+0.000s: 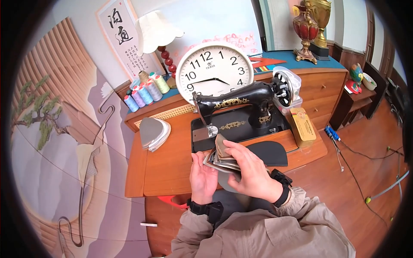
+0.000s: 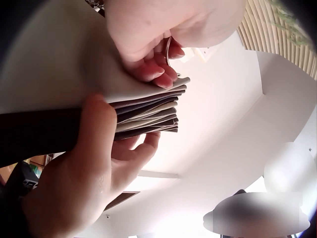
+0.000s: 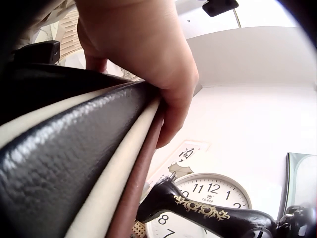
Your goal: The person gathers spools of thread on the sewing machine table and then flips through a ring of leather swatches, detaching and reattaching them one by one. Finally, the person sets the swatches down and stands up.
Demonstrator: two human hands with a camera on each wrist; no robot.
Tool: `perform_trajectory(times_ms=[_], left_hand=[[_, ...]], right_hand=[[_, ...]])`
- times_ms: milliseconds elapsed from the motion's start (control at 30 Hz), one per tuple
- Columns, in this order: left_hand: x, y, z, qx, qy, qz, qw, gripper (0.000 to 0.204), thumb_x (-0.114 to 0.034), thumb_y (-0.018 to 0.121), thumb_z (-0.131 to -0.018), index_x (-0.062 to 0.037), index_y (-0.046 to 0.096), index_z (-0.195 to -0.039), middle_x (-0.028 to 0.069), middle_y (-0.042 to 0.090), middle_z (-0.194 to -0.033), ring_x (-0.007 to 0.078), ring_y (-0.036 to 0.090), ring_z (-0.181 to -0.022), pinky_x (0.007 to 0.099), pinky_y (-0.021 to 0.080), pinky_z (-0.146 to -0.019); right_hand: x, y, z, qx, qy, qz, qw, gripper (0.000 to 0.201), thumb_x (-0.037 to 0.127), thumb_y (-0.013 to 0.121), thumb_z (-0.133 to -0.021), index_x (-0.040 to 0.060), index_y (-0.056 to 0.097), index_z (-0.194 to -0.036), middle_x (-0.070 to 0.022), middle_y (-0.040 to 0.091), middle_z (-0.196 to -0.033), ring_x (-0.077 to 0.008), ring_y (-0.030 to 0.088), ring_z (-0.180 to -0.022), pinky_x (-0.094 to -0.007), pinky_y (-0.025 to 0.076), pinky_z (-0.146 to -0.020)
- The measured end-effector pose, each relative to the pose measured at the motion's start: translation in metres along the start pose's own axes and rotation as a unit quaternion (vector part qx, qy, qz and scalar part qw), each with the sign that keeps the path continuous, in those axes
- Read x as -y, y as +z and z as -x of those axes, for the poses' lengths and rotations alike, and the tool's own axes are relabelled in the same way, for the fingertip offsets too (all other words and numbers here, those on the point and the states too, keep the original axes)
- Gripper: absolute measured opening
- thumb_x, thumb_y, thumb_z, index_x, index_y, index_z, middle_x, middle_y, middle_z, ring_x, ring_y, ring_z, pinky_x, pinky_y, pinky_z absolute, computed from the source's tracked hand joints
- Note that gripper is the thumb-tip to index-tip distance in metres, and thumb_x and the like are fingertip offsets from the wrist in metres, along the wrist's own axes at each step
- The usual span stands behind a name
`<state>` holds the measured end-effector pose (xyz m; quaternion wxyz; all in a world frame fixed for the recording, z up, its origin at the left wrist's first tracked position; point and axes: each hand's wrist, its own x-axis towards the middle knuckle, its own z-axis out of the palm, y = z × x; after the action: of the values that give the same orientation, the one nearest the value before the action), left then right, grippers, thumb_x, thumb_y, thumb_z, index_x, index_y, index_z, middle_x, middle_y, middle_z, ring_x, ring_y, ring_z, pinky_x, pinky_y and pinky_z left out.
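Observation:
A fanned stack of leather pieces (image 1: pixel 220 158) in brown, black, grey and cream is held up between both hands, in front of the sewing machine (image 1: pixel 234 105). My left hand (image 1: pixel 204 180) holds its left side; in the left wrist view the curled fingers (image 2: pixel 161 74) press at the layers' ends. My right hand (image 1: pixel 254 174) grips the stack from the other side, its thumb (image 2: pixel 98 119) on one face and its other fingers beyond the edges. Close up in the right wrist view, black, cream and reddish-brown layers (image 3: pixel 136 183) run side by side under the right hand.
A pile of grey and white cut pieces (image 1: pixel 155 133) lies left on the wooden table (image 1: pixel 165 172). To the right are a black curved piece (image 1: pixel 269 153) and a yellow tin (image 1: pixel 303 127). Behind stand thread spools (image 1: pixel 146 92), a clock (image 1: pixel 215 64) and a lamp (image 1: pixel 157 32).

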<state>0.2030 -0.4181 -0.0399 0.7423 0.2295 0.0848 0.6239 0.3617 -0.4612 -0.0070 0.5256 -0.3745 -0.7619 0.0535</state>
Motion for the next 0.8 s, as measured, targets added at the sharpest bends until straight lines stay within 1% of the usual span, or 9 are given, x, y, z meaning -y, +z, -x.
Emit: perform_trajectory(times_ms=[67,133,233,333,367,433,600,700,800], left_hand=[[0.003,-0.003,-0.005,0.016,-0.011,0.018,1.000,0.034,-0.035,0.035,-0.106,-0.0123,0.045,-0.082,0.0003,0.051,-0.077,0.0093,0.047,-0.069,0.0255,0.043,-0.066],[0.006,-0.004,-0.006,-0.021,-0.038,0.043,0.998,0.033,-0.036,0.036,-0.105,-0.0143,0.043,-0.081,-0.0017,0.049,-0.074,0.0107,0.046,-0.070,0.0276,0.042,-0.069],[0.012,-0.009,-0.007,-0.032,-0.064,0.104,0.992,0.033,-0.035,0.035,-0.105,-0.0137,0.043,-0.081,-0.0008,0.048,-0.073,0.0113,0.046,-0.068,0.0282,0.042,-0.069],[0.015,-0.006,-0.006,-0.068,-0.060,0.122,0.988,0.034,-0.035,0.035,-0.105,-0.0129,0.043,-0.081,-0.0001,0.047,-0.072,0.0121,0.045,-0.067,0.0288,0.042,-0.069],[0.014,-0.006,-0.005,-0.071,-0.057,0.125,0.988,0.034,-0.035,0.035,-0.105,-0.0129,0.043,-0.081,-0.0001,0.047,-0.072,0.0121,0.045,-0.067,0.0288,0.042,-0.069],[0.013,-0.006,-0.003,-0.117,-0.049,0.095,0.987,0.034,-0.035,0.035,-0.105,-0.0123,0.043,-0.081,0.0004,0.047,-0.072,0.0127,0.045,-0.067,0.0290,0.042,-0.069],[0.008,-0.008,0.001,-0.129,-0.051,0.089,0.986,0.034,-0.035,0.035,-0.105,-0.0123,0.042,-0.081,0.0007,0.046,-0.072,0.0126,0.045,-0.067,0.0290,0.042,-0.069],[0.008,-0.012,0.002,-0.133,-0.058,0.101,0.984,0.035,-0.036,0.035,-0.105,-0.0125,0.042,-0.080,0.0005,0.045,-0.071,0.0123,0.044,-0.066,0.0287,0.042,-0.068],[0.010,-0.019,0.002,-0.127,-0.067,0.094,0.985,0.036,-0.038,0.035,-0.105,-0.0128,0.040,-0.079,-0.0002,0.043,-0.070,0.0121,0.044,-0.066,0.0282,0.041,-0.066]], right_hand=[[0.001,-0.003,-0.001,0.011,0.000,0.012,1.000,0.071,-0.002,0.071,-0.058,0.0002,0.045,-0.125,-0.0187,0.048,-0.134,-0.0406,0.053,-0.117,-0.0460,0.049,-0.091],[-0.004,-0.002,-0.002,0.020,-0.004,0.042,0.999,0.073,0.000,0.073,-0.058,0.0011,0.045,-0.125,-0.0180,0.048,-0.134,-0.0399,0.053,-0.117,-0.0458,0.049,-0.090],[-0.009,-0.002,-0.002,0.045,-0.010,0.088,0.995,0.074,0.003,0.076,-0.058,0.0032,0.047,-0.125,-0.0167,0.048,-0.132,-0.0388,0.053,-0.116,-0.0456,0.049,-0.088],[-0.011,0.002,0.000,0.062,-0.009,0.108,0.992,0.071,0.004,0.077,-0.058,0.0049,0.050,-0.124,-0.0158,0.048,-0.130,-0.0382,0.052,-0.116,-0.0458,0.048,-0.088],[-0.012,0.004,0.001,0.065,-0.008,0.110,0.992,0.069,0.003,0.077,-0.059,0.0054,0.051,-0.123,-0.0155,0.048,-0.130,-0.0379,0.052,-0.116,-0.0460,0.048,-0.090],[-0.011,0.006,0.001,0.065,-0.002,0.085,0.994,0.069,0.003,0.076,-0.059,0.0057,0.051,-0.124,-0.0157,0.048,-0.130,-0.0377,0.052,-0.117,-0.0459,0.047,-0.091],[-0.010,0.007,0.000,0.081,0.002,0.041,0.996,0.071,0.002,0.075,-0.060,0.0069,0.052,-0.127,-0.0159,0.048,-0.130,-0.0376,0.051,-0.117,-0.0462,0.045,-0.094],[-0.013,0.012,0.005,0.068,-0.012,0.048,0.996,0.072,0.002,0.075,-0.060,0.0081,0.053,-0.128,-0.0161,0.048,-0.130,-0.0378,0.050,-0.117,-0.0462,0.045,-0.094],[-0.013,0.012,0.004,0.069,-0.033,0.079,0.994,0.066,0.003,0.075,-0.065,0.0063,0.054,-0.127,-0.0171,0.048,-0.129,-0.0395,0.050,-0.117,-0.0472,0.045,-0.095]])
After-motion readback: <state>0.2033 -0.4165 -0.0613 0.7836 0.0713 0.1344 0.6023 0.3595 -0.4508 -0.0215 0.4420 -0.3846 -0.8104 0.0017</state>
